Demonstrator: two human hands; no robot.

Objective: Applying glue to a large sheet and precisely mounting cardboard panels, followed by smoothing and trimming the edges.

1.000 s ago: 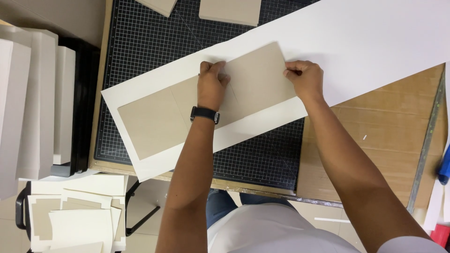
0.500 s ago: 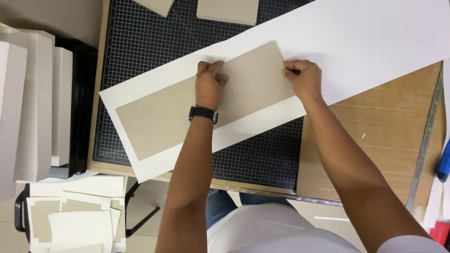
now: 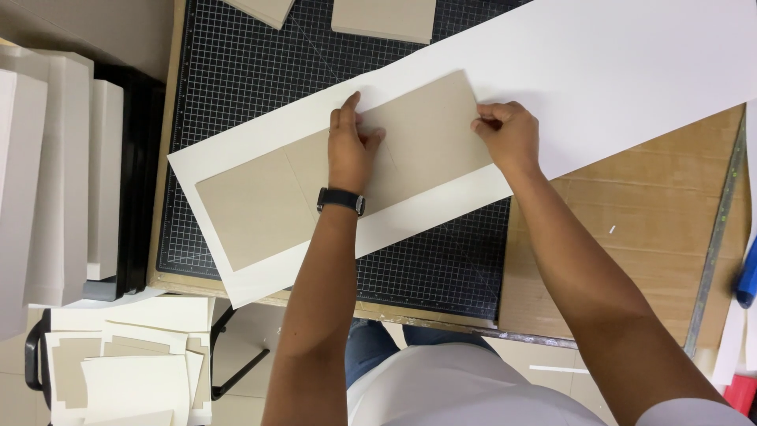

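Now: two grey boards [image 3: 260, 205] lie side by side on white paper strip [image 3: 552, 87], over cutting mat [image 3: 236, 71]. Left hand [image 3: 351, 150] flat, pressing right board [image 3: 430, 130]; right hand [image 3: 509, 134] pinches its edge. Placement seemingly done; paper margins unfolded. Finished covers stacked lower left [image 3: 126, 371].

Left hand [image 3: 352, 150]: black wristwatch [image 3: 341, 199] worn at the wrist, well back from the fingers. Right hand [image 3: 511, 136]: wrist bare. Forearms unsleeved; white shirt [image 3: 465, 394], blue jeans [image 3: 378, 347].
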